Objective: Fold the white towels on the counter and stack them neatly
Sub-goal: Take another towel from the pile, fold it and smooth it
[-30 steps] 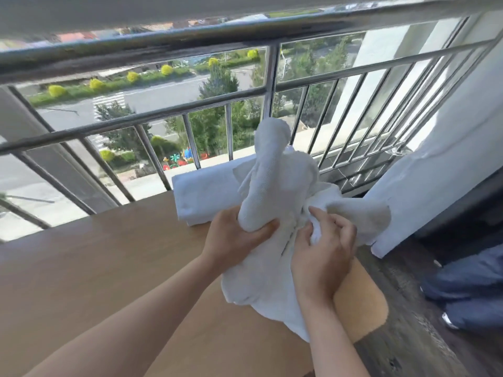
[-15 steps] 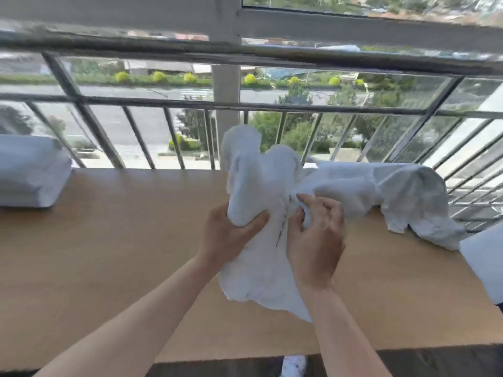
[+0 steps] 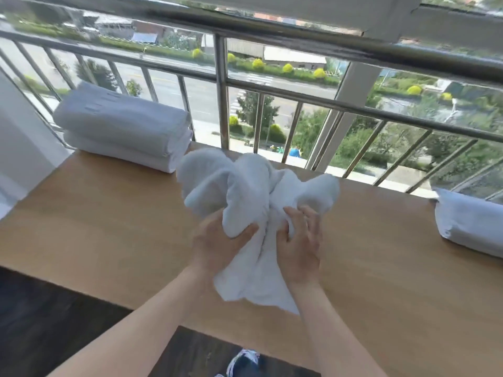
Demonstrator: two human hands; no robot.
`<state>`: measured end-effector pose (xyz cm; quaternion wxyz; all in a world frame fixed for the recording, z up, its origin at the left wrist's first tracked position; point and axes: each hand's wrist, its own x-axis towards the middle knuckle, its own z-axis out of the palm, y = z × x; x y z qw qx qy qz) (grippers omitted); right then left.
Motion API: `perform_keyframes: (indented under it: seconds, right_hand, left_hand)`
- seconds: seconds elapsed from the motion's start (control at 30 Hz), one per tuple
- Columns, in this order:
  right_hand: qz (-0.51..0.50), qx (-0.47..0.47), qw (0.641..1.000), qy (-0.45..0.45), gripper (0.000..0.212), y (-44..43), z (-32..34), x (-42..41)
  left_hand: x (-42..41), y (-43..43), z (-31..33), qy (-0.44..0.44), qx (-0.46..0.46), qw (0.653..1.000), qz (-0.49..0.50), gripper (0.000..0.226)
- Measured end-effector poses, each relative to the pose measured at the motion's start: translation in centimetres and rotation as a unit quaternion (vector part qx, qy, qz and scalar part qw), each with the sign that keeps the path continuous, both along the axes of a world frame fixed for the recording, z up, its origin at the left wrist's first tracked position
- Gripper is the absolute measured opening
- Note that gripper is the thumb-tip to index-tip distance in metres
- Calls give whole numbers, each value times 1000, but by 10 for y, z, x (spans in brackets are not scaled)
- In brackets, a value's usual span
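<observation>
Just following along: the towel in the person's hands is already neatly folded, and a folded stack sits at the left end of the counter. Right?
Not quite: the head view shows the towel in the left hand and right hand is bunched up, not folded. The folded stack does sit at the left end of the counter.

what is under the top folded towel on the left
A second folded towel lies under the top towel, resting on the counter. The counter beneath the stack is covered.
</observation>
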<state>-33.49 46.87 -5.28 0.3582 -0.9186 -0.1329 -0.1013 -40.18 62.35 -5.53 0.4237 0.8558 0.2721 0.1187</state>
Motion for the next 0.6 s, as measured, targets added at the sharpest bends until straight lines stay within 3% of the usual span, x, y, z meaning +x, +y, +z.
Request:
perform_keyframes:
  seconds: [0.1, 0.17, 0.3, 0.4, 0.6]
  right_hand:
    - [25, -209, 965, 156, 50, 8, -47, 9]
    - [48, -241, 956, 160, 55, 15, -68, 12]
    - [79, -167, 975, 120, 51, 40, -85, 22]
    - [106, -102, 973, 175, 55, 60, -91, 31]
    - [98, 28, 945, 312, 62, 91, -94, 34]
  left_hand:
    - [0, 27, -30, 143, -108, 982, -55, 75]
    - [-3, 46, -43, 150, -179, 972, -21, 73]
    - [3, 88, -63, 158, -255, 949, 99, 93]
    - [16, 108, -79, 164, -383, 893, 170, 100]
    - [45, 123, -87, 171, -410, 875, 195, 92]
